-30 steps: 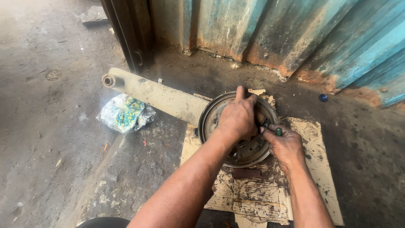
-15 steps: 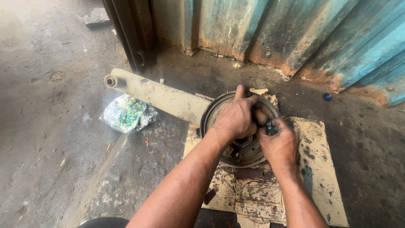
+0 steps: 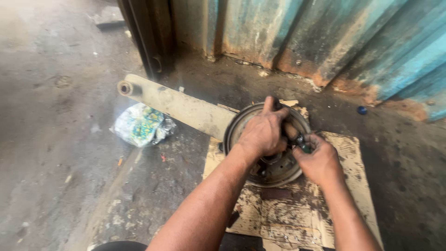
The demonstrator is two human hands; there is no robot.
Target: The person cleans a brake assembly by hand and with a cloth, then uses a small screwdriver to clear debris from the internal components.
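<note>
A round, greasy metal brake drum lies open side up on a stained piece of cardboard. A long pale metal arm runs from it up to the left. My left hand is pressed over the inner parts of the drum, fingers curled on them. My right hand is at the drum's right rim, closed on a small tool with a green handle whose tip points into the drum. What lies under my left palm is hidden.
A crumpled green and white plastic bag lies on the dirty concrete floor left of the arm. A rusty blue corrugated metal wall stands close behind. A small blue cap rests near the wall's foot.
My right hand has drawn in closer to my left hand at the drum's right side. The left hand stays on the inner parts. The view has shifted slightly.
</note>
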